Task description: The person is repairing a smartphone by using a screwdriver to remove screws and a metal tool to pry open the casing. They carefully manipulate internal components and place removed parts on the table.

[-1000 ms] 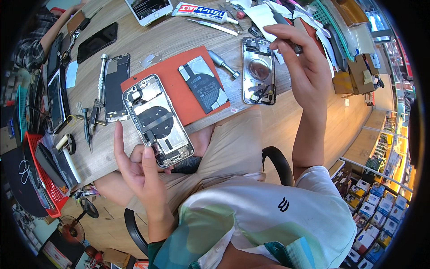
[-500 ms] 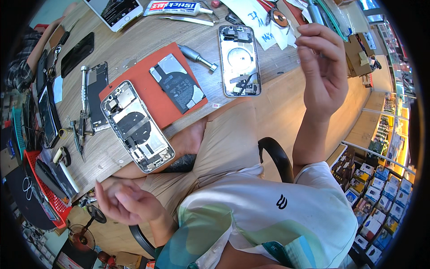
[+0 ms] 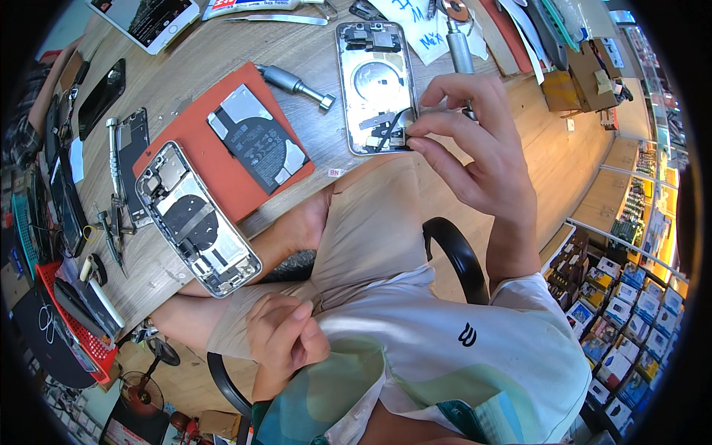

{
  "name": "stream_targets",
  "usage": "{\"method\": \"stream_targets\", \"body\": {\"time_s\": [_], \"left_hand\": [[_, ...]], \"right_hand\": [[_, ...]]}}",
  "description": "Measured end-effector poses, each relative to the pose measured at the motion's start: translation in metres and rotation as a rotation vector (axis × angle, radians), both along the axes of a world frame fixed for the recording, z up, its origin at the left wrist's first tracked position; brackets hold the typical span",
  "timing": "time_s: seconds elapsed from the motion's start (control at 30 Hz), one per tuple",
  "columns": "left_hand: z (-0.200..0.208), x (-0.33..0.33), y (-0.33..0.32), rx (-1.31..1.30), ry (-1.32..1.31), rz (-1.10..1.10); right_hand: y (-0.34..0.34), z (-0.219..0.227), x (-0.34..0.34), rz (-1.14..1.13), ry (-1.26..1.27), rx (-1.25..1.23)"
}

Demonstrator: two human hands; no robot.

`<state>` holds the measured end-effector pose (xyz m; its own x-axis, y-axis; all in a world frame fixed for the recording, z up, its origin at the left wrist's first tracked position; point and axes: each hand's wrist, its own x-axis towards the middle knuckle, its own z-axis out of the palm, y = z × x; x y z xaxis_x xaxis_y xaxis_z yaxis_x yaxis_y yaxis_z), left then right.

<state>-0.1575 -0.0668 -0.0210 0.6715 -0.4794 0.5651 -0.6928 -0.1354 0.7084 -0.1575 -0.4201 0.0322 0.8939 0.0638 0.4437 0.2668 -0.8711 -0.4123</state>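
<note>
Now my right hand (image 3: 478, 148) has come to the open phone housing (image 3: 374, 81) right of the red mat (image 3: 215, 163), thumb and forefinger nearly meeting by its near right corner; whether they pinch anything, I cannot tell. A silver tool (image 3: 460, 52) shows behind those fingers. My left hand (image 3: 288, 337), nearer me than the mat, has drawn in, loosely curled, palm hidden. Attention seems to have left the other housing (image 3: 196, 219), overlapping the mat's left edge.
</note>
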Motion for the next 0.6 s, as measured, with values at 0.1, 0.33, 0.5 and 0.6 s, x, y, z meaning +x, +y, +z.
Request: {"method": "stream_targets", "body": {"time_s": [0.1, 0.33, 0.5, 0.6], "left_hand": [[0.006, 0.002, -0.007, 0.060, 0.020, -0.006], [0.003, 0.012, -0.017, 0.097, -0.034, 0.003], [-0.002, 0.011, -0.020, 0.080, -0.025, 0.031], [-0.003, 0.013, -0.023, 0.067, -0.027, 0.053]], "right_hand": [[0.000, -0.002, 0.003, 0.006, -0.005, -0.006], [-0.003, -0.006, 0.010, 0.067, 0.000, -0.018], [0.000, -0.001, 0.015, 0.089, 0.051, -0.031], [0.002, 0.005, 0.020, 0.099, 0.110, -0.083]]}}
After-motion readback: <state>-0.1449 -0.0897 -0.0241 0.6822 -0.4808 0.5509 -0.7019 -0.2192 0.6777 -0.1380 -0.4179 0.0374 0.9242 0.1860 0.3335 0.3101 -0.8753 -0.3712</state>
